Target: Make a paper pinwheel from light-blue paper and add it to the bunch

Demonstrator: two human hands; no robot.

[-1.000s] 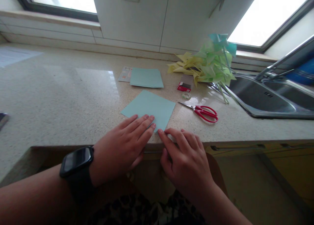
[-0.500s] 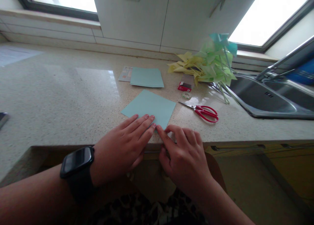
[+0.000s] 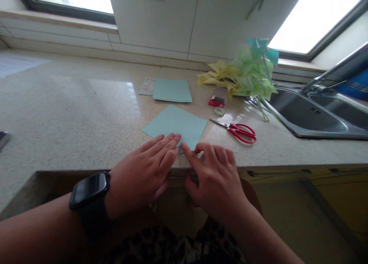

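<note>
A light blue-green square sheet of paper point(image 3: 177, 121) lies cornerwise at the counter's front edge. My left hand point(image 3: 146, 164), with a black watch point(image 3: 90, 191) on its wrist, rests on the near left part of the sheet, fingers stretched out. On the near corner, the index finger of my right hand point(image 3: 211, 172) presses the paper, its other fingers bent. The hands hide that corner in part. Red-handled scissors point(image 3: 242, 132) lie right of the sheet, and a small roll of tape point(image 3: 219, 111) sits just above them.
Behind the sheet is a stack of similar paper point(image 3: 172, 90) over a printed packet point(image 3: 147, 86). A small red box point(image 3: 217, 99) stands beside yellow, green and blue paper pinwheels point(image 3: 250, 74). A steel sink point(image 3: 307, 110) is at the right.
My right index fingertip has slid slightly up and left on the paper's near corner. My left index finger has drawn back a little. The other things stay put.
</note>
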